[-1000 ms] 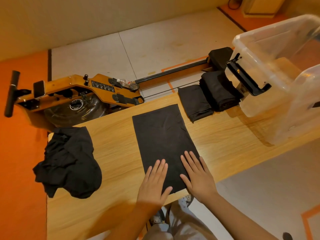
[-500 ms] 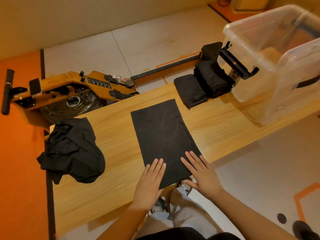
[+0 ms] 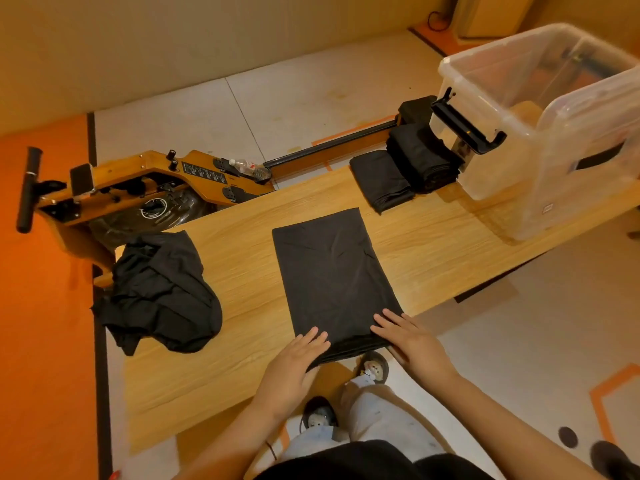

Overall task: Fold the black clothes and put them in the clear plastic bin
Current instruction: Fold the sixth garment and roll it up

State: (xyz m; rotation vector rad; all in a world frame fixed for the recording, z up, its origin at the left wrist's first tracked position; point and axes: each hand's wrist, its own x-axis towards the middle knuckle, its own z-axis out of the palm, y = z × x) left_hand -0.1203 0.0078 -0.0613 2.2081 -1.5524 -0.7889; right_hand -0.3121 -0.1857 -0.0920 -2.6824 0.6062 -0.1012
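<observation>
The black garment point(image 3: 332, 275) lies as a long, flat rectangle across the middle of the wooden table point(image 3: 433, 244), its near end right at the table's edge in front of me. A moment ago both my palms lay flat on its near part; now they have slid back to the two near corners, and the hem there looks slightly bunched and thickened. I take that to mean smoothing is over and the next fold, near end over far, is about to begin. My left hand point(image 3: 294, 362) and right hand point(image 3: 412, 341) rest on it with fingers almost straight, pressing, not closed around anything. Folded black clothes point(image 3: 415, 164) wait just beside the clear plastic bin point(image 3: 554, 133); a crumpled black pile point(image 3: 159, 292) sits to my left.
</observation>
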